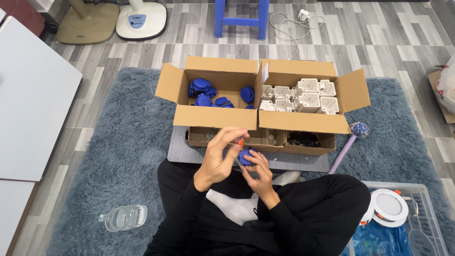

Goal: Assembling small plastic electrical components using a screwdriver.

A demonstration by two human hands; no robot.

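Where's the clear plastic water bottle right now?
In the head view, the clear plastic water bottle lies on its side on the grey-blue shaggy rug, on the person's left, beside the black-trousered knee and near the white table.

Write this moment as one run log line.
left hand: pinches small orange part | right hand: holds blue part | behind: open cardboard boxes

blue plastic part (245,156) | small, rounded | held above lap, before boxes

Left hand (219,159) and right hand (258,169) curl together over lap.
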